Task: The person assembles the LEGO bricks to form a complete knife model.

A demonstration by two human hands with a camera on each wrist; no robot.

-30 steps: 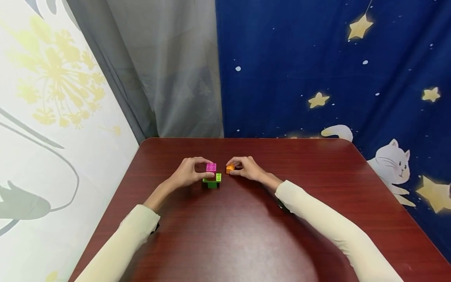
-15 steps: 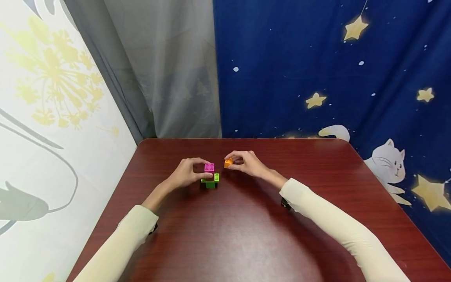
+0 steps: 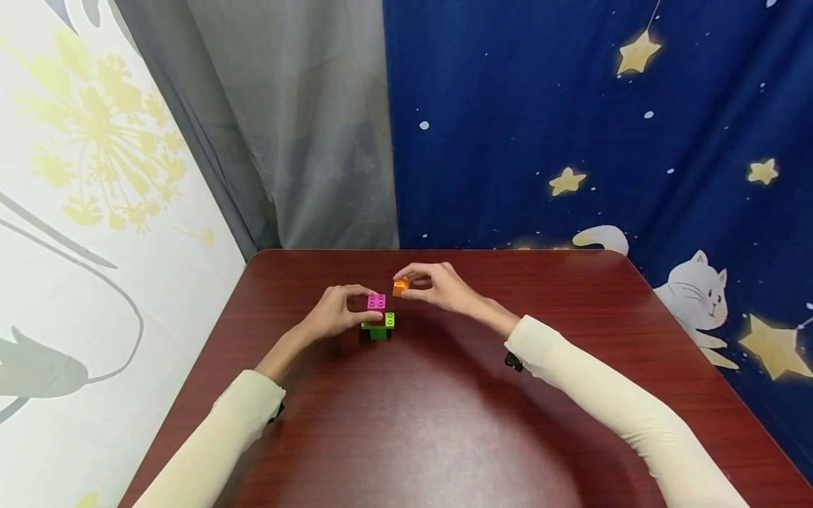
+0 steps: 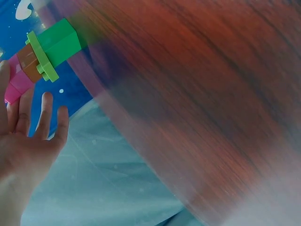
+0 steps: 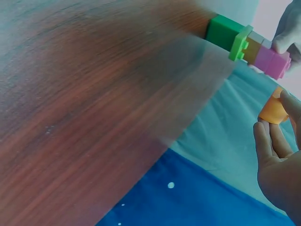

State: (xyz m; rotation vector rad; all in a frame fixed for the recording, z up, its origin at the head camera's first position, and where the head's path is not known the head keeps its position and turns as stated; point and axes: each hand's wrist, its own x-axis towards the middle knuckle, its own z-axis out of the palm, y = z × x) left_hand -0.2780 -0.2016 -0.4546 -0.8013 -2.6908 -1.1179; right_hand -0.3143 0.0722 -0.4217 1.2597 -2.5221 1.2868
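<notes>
Orange brick (image 3: pixel 401 285), probably light, rigid, slick-sided, pinched at its sides by right hand (image 3: pixel 438 288); left hand (image 3: pixel 336 310) gripping pink-topped stack (image 3: pixel 377 315) steady on table (image 3: pixel 444 423).

Left hand (image 3: pixel 335 312) low with curled pinching grip, right hand (image 3: pixel 438 286) raised, fingertips pinched, forearms angled inward

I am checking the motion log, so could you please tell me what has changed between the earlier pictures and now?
The right hand, pinching the orange brick, has lifted it off the table and carried it up and leftward, so it now hangs just above and right of the pink brick. The left hand stays on the stack, gripping the pink brick; the green bricks below have not moved.
</notes>
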